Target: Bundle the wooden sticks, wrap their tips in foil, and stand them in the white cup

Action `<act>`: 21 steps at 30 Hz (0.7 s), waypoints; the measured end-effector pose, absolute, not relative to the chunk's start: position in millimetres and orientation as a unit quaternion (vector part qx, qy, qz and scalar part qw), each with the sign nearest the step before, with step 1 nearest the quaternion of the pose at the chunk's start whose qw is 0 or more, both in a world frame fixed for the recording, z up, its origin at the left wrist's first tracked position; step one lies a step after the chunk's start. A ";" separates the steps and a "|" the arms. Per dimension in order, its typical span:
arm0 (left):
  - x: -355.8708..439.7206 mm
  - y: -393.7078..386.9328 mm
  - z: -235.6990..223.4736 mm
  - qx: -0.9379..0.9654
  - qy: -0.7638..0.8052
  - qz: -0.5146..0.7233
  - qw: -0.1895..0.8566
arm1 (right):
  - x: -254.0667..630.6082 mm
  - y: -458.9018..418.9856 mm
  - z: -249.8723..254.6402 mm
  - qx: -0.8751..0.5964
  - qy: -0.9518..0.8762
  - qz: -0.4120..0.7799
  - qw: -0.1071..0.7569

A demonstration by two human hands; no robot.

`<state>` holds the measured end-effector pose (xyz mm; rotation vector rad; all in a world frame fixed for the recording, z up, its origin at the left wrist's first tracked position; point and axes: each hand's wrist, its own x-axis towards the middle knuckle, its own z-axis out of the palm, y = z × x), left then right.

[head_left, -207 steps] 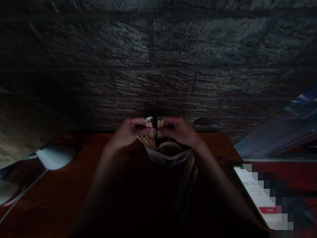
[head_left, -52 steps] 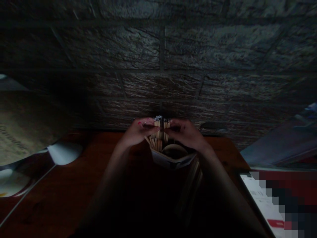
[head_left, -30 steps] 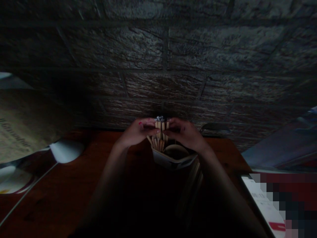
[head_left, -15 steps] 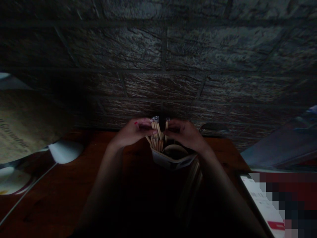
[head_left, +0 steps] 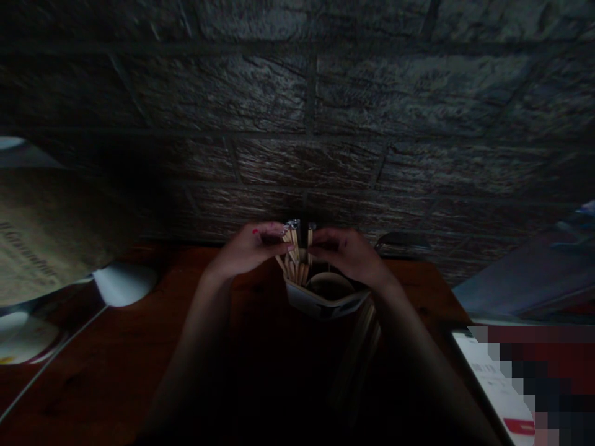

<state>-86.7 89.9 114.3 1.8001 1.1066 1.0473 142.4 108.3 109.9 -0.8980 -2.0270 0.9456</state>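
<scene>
a rough stone-block wall (head_left: 279, 93) fills most of our dim view, above a wooden table (head_left: 174, 282). a second ago the two groups of sticks met in one row between our hands; now a dark gap parts them. our left hand (head_left: 244, 249) pinches the thicker bundle (head_left: 292, 238) between thumb and fingers, its shiny tips up and its sticks leaning slightly apart. our right hand (head_left: 346, 249) grips a slimmer group (head_left: 311, 236), nearly upright; it looks like about two sticks, though it is too dark to be sure. we judge from this that the row is now split unevenly, with both shares in our grip. both hang over the far side of a pale container (head_left: 302, 298), where more sticks (head_left: 296, 273) lean at the left, beside a round-rimmed thing (head_left: 331, 277). a lit phone (head_left: 495, 378) lies off to our right.
</scene>
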 end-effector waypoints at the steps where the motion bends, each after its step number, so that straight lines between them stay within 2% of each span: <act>1: -86.5 88.8 116.0 0.704 0.436 0.409 0.384 | 141.9 108.4 109.9 -0.347 -0.785 0.366 0.358; 8: -89.2 79.2 129.1 0.717 0.468 0.371 0.360 | 138.9 109.1 106.9 -0.340 -0.780 0.374 0.370; 16: -93.3 76.4 126.7 0.738 0.522 0.318 0.286 | 133.9 107.5 105.0 -0.352 -0.777 0.382 0.356; 21: -86.5 70.3 136.0 0.737 0.546 0.288 0.275 | 134.7 108.5 101.3 -0.361 -0.776 0.355 0.375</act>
